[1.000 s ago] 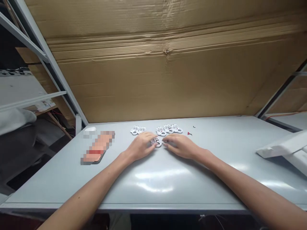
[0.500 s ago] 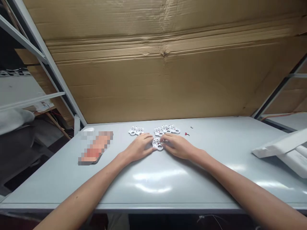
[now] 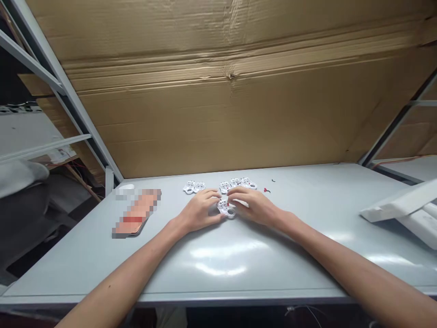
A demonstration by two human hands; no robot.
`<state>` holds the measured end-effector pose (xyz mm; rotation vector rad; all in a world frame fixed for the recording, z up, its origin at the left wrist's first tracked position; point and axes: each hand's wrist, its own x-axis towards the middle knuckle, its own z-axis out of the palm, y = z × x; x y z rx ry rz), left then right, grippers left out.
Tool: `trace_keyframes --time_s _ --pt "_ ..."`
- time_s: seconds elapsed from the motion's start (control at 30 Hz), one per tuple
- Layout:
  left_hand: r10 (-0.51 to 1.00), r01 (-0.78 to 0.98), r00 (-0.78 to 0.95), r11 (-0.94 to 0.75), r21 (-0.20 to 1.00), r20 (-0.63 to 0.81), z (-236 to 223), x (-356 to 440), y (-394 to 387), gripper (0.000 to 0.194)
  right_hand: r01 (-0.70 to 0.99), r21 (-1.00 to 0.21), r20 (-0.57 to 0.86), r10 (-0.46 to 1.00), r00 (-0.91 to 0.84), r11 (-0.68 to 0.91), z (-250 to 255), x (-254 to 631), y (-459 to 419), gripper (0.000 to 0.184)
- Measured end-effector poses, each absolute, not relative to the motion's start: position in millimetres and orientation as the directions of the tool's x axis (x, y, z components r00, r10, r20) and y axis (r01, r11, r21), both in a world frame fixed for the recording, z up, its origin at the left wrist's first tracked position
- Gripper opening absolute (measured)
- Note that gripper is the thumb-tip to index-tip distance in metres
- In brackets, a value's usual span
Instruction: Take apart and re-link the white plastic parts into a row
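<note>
In the head view, a small white plastic piece (image 3: 223,207) with a ring at its lower right lies on the table between my hands. My left hand (image 3: 200,210) curves around its left side, thumb at the lower edge and fingertips at the upper left, gripping it. My right hand (image 3: 253,204) is bent over the piece's upper right, fingertips close together near a tiny red spot on it. Whether those fingertips pinch something small cannot be made out. Just behind are similar white pieces, a group (image 3: 235,184) near my right hand and a pair (image 3: 194,187) further left.
A tiny red and black part (image 3: 266,190) and a small black bit (image 3: 273,181) lie right of the pieces. A pixelated flat object (image 3: 138,212) and a white rounded item (image 3: 127,187) are at the left. White packaging (image 3: 399,207) lies at the right; cardboard (image 3: 218,123) stands behind.
The white piece between my hands has turned slightly, its ring now further right and lower. My left fingers have spread a little, and my right fingertips have shifted over the piece.
</note>
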<state>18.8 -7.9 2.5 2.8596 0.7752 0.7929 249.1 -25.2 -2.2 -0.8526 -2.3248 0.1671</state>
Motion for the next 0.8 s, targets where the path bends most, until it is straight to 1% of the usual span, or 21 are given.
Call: trace_keyframes --time_s 0.07,0.1,0.17,0.23,0.27,0.3,0.33,0.4,0.43,0.5,0.57,0.63,0.73,0.8 --pt "0.486 0.447 0.737 -0.872 0.2 0.469 3 19 -8 0.016 0.523 -0.4 0.581 0.649 -0.49 0.753 -1 249 -25 0.024" --pt "0.488 0.448 0.738 -0.871 0.203 0.465 3 19 -8 0.016 0.515 -0.458 0.596 0.681 -0.426 0.724 0 248 -24 0.023" --pt "0.5 0.457 0.74 -0.864 0.209 0.449 2 19 -8 0.017 0.476 -0.616 0.588 0.769 -0.251 0.627 2 248 -23 0.021" --pt "0.515 0.469 0.744 -0.856 0.216 0.426 2 20 -9 0.02 0.351 -0.804 0.494 0.868 -0.055 0.48 5 248 -20 0.019" --pt "0.519 0.472 0.747 -0.854 0.22 0.415 2 20 -9 0.02 0.248 -0.886 0.408 0.913 0.018 0.391 6 250 -18 0.019" --pt "0.521 0.472 0.75 -0.853 0.223 0.407 2 20 -9 0.021 0.129 -0.947 0.302 0.951 0.056 0.293 8 252 -16 0.019" --pt "0.521 0.47 0.752 -0.853 0.225 0.403 2 20 -9 0.021 0.008 -0.982 0.189 0.98 0.062 0.189 9 255 -13 0.016" --pt "0.519 0.468 0.754 -0.855 0.224 0.403 2 20 -9 0.02 -0.192 -0.981 -0.012 1.0 0.026 -0.007 11 260 -10 0.011" --pt "0.519 0.471 0.754 -0.854 0.219 0.403 2 20 -9 0.02 -0.267 -0.96 -0.09 0.996 0.008 -0.085 11 263 -8 0.012" --pt "0.526 0.486 0.75 -0.85 0.205 0.402 1 20 -8 0.021 -0.375 -0.91 -0.187 0.982 -0.003 -0.175 12 266 -7 0.02" --pt "0.535 0.502 0.745 -0.843 0.192 0.4 0 20 -8 0.02 -0.428 -0.881 -0.221 0.975 -0.007 -0.202 11 267 -6 0.028" --pt "0.536 0.508 0.741 -0.841 0.184 0.404 0 20 -8 0.02 -0.475 -0.852 -0.242 0.97 -0.015 -0.22 11 267 -5 0.032" --pt "0.538 0.511 0.74 -0.84 0.183 0.403 -1 20 -8 0.02 -0.539 -0.807 -0.273 0.962 -0.021 -0.241 11 265 -4 0.026" --pt "0.545 0.518 0.738 -0.836 0.183 0.399 -1 20 -8 0.02 -0.537 -0.806 -0.273 0.961 -0.04 -0.251 12 264 -5 0.019"
